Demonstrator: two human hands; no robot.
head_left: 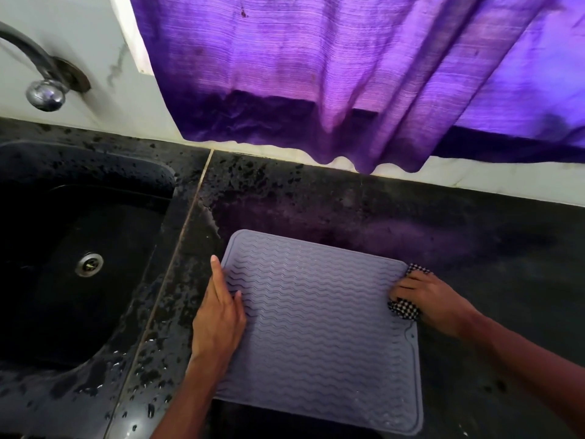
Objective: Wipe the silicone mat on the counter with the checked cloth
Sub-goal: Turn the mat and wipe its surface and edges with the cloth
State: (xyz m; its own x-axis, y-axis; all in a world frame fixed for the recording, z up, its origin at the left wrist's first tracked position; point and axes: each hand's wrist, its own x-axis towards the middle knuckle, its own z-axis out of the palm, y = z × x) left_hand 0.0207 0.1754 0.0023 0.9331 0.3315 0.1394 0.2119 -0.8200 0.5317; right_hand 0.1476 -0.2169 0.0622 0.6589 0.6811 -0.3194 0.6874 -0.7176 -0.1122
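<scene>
Two bare hands work on a square silicone mat (pixel 316 327), pale grey-lilac with rounded corners, a raised rim and rows of fine wavy ridges. It lies flat on a dark, speckled stone table (pixel 474 242), near the front edge and just right of a seam in the stone.

The left hand (pixel 218 315) lies flat along the mat's left edge, fingers straight and together, pressing it down. The right hand (pixel 427 299) sits at the mat's right edge, fingers curled over a bunched checked cloth (pixel 403 308) of small black and white squares, which shows above and below the fingers and touches the rim.

To the left, a deep black sink (pixel 79 217) with a round metal drain (pixel 89 264) is set into the table; water droplets bead around it. A curved metal tap (pixel 38 77) comes out of the pale wall above. A purple, finely ribbed curtain (pixel 348 74) hangs in folds behind the table.
</scene>
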